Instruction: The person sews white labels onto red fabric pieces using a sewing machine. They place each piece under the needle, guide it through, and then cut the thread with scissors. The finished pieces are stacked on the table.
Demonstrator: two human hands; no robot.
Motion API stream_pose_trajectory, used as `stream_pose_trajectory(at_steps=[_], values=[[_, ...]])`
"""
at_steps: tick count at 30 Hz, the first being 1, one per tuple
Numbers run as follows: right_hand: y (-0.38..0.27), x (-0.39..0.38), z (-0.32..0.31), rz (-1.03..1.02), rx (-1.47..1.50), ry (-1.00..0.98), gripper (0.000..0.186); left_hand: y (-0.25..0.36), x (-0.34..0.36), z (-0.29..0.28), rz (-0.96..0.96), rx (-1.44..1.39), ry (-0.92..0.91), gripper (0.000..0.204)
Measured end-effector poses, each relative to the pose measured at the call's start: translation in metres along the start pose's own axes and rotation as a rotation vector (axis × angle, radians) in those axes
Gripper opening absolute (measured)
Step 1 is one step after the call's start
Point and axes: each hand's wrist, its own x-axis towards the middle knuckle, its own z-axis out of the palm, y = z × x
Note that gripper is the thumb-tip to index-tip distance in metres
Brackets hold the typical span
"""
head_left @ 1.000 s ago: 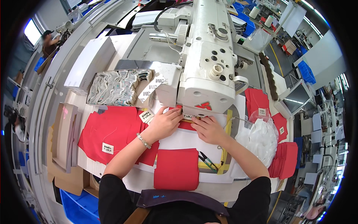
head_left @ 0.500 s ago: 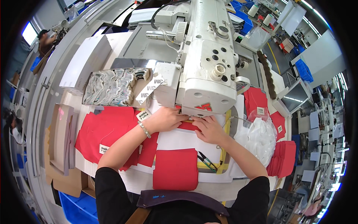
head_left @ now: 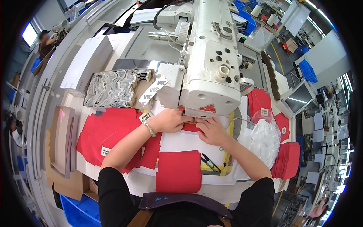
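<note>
Both hands meet under the front of a white industrial sewing machine (head_left: 211,94), over a small red fabric piece (head_left: 192,128). With fingers curled together, my left hand (head_left: 169,120) grips the piece's left side, its fingertips partly hidden below the machine head. At the right side, my right hand (head_left: 212,131) has bent fingers closed at the fabric's upper edge. The needle area is hidden by the machine head and fingers. A white printed label (head_left: 145,117) lies beside my left wrist. Nearer me lies a neat red fabric stack (head_left: 178,172), with dark thread snips (head_left: 210,162) right of it.
Left are loose red pieces (head_left: 102,130), a box of folded labels (head_left: 113,89) and an open carton (head_left: 62,142). To the right sit a bundle in clear plastic (head_left: 264,140) and another red stack (head_left: 285,160). A blue bin (head_left: 79,210) stands below the table's left edge.
My left hand and forearm have shifted slightly to the right, toward the machine's needle area. My right hand stays in nearly the same place.
</note>
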Motion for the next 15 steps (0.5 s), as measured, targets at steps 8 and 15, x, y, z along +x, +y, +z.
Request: stream_pose_trajectory(at_steps=[8, 15], values=[[0.000, -0.004, 0.002, 0.024, -0.006, -0.016, 0.022, -0.004, -0.011, 0.006, 0.147, 0.298, 0.207, 0.015], [-0.002, -0.002, 0.002, 0.029, 0.007, -0.003, 0.022, -0.006, -0.010, 0.009, 0.118, 0.252, 0.172, 0.018]])
